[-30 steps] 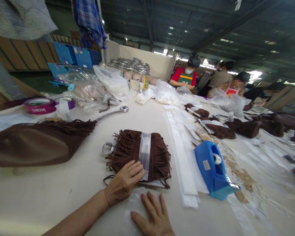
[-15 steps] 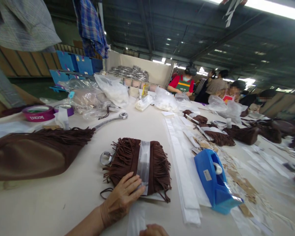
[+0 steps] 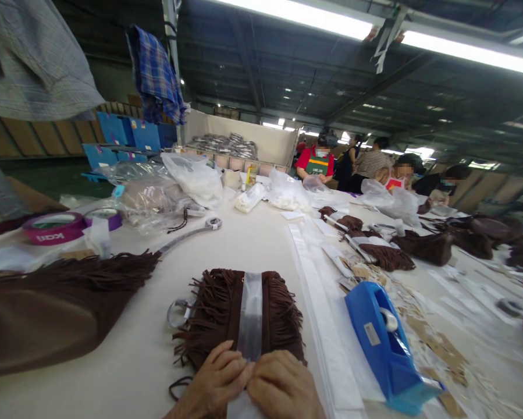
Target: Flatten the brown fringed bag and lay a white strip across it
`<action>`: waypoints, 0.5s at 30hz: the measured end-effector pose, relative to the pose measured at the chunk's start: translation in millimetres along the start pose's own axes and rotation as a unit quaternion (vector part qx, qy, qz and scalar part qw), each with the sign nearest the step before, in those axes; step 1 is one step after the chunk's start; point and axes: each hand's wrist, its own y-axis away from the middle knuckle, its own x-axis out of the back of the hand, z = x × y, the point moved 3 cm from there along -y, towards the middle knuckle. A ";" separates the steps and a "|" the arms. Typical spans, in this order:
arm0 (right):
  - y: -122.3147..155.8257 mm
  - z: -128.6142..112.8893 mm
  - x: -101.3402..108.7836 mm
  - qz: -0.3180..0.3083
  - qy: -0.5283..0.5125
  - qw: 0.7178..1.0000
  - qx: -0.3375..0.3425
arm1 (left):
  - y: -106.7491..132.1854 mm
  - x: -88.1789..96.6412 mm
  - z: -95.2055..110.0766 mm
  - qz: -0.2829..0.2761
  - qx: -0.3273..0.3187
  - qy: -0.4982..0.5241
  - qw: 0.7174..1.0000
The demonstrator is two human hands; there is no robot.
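Note:
A dark brown fringed bag (image 3: 220, 311) lies flat on the table in front of me. A translucent plastic strip (image 3: 251, 308) runs down its middle and over the near edge. My left hand (image 3: 220, 378) rests at the bag's lower edge, fingers bent and pressed together on the strip. Right beside it my right hand (image 3: 283, 384) is closed, its curled fingers gripping the strip; the fingertips are partly hidden. A ring wrapped in clear film (image 3: 179, 313) sticks out on the bag's left, with a thin dark loop (image 3: 180, 387) below it.
A blue tape dispenser (image 3: 381, 343) stands right of long white sheets (image 3: 317, 314). Another brown fringed bag (image 3: 47, 314) lies left, near purple tape rolls (image 3: 54, 228). Plastic bags (image 3: 194, 177) fill the back. Brown bags and tags cover the right side; several people work beyond.
My right hand has come up from the bottom edge to the strip beside my left hand. My left hand has drawn slightly toward me. The camera view has tilted upward.

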 end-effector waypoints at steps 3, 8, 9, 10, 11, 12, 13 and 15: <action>-22.1 30.0 -6.7 0.001 -0.014 0.994 -0.108 | 4.8 -4.5 -3.8 0.031 0.010 0.004 0.999; -19.2 65.4 -35.4 -0.015 -0.042 0.956 -0.291 | 9.7 -8.1 -8.3 0.003 0.200 0.038 0.979; -15.7 70.1 -41.4 -0.009 -0.047 0.946 -0.320 | 8.8 -7.8 -7.9 0.001 0.216 0.044 0.975; -12.4 73.9 -46.6 -0.003 -0.050 0.938 -0.343 | 7.1 -7.4 -7.2 0.003 0.220 0.046 0.974; -9.5 76.8 -51.0 0.001 -0.052 0.931 -0.361 | 5.0 -7.0 -6.5 0.008 0.216 0.045 0.975; -7.3 79.1 -54.4 0.005 -0.053 0.925 -0.375 | 2.9 -6.7 -6.1 0.014 0.209 0.039 0.977; -5.8 80.9 -56.8 0.007 -0.051 0.921 -0.386 | 1.0 -6.8 -6.1 0.018 0.202 0.030 0.979; -4.1 83.5 -59.1 0.011 -0.046 0.914 -0.403 | -2.2 -8.0 -6.7 0.016 0.185 0.005 0.983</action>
